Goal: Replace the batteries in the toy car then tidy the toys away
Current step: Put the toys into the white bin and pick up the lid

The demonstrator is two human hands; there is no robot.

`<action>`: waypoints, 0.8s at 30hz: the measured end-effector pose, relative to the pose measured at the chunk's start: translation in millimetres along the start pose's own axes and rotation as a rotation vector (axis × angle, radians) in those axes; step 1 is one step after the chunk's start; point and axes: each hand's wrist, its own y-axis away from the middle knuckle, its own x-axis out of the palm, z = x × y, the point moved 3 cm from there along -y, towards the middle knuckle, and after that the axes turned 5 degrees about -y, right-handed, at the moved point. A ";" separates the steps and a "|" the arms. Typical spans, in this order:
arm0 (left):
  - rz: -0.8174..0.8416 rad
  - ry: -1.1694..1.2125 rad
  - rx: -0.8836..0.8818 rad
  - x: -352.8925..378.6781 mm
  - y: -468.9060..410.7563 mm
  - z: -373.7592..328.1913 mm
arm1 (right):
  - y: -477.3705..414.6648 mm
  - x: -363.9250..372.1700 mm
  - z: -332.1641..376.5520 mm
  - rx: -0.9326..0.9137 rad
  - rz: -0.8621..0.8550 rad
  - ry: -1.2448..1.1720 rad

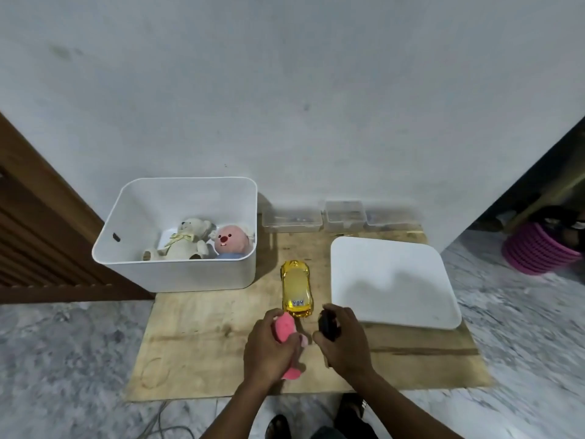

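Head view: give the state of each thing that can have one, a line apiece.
white bin: open, teddy and another plush inside.
lid: off the bin, flat on the board.
toy car: upright on its wheels on the board.
pink plush: gripped by the left hand.
black object: held by the right hand.

Left hand (269, 346) grips a pink plush toy (286, 327); right hand (343, 339) grips a black remote (327, 326). Gold toy car (297, 288) on plywood board (202, 337), between white bin (177, 274) holding two plush toys and white lid (392, 280).
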 end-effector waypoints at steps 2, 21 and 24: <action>-0.101 0.083 0.032 -18.0 1.8 -5.7 | -5.2 -2.6 24.1 -0.111 -0.055 -0.100; -0.377 0.225 -0.001 -259.4 -133.8 -95.0 | -166.5 77.0 263.1 -0.130 0.260 -0.321; -0.265 0.088 -0.091 -256.0 -160.0 -70.1 | -192.4 112.8 254.4 -0.091 0.355 -0.088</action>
